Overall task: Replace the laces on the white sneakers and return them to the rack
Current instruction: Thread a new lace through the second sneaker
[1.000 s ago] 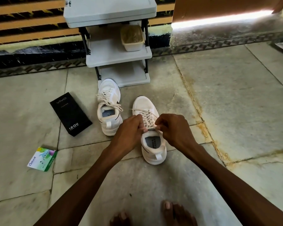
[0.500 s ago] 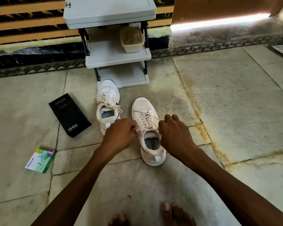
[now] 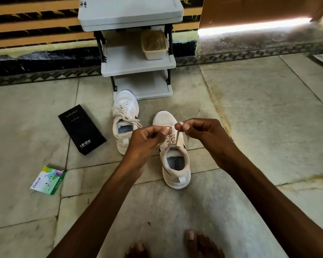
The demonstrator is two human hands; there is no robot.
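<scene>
While both hands hover above the nearer sneaker (image 3: 176, 165), each one pinches an end of its lace (image 3: 177, 138) between thumb and forefinger, the other fingers curled in. The left hand (image 3: 145, 140) holds its end just left of the shoe's tongue, and the right hand (image 3: 205, 133) lifts its end so the strand runs almost straight up from the top eyelets. That sneaker stands upright on the stone floor (image 3: 268, 118), toe pointing away from the person and heel toward them, with printed lettering visible on the insole. The lace is already threaded through the eyelets along the front of the shoe. The second sneaker (image 3: 126, 101) stands to the left and farther off, also upright with its toe pointing away, the toe just in front of the bottom shelf of the rack (image 3: 131, 62). It is laced, and its loose ends trail over the opening and off the right side. The grey rack stands against the wall with three shelves showing. On the right of the middle shelf sits a pale tub (image 3: 154, 46) holding something brownish that I cannot make out. A black box (image 3: 81, 129) with white print lies flat on the floor to the left of the second sneaker, apart from it. Nearer the person and farther left lies a small green and white packet (image 3: 48, 180). Bare toes (image 3: 191, 236) show at the bottom edge of the view. A brown door (image 3: 250, 10) stands at the upper right with bright light under it.
</scene>
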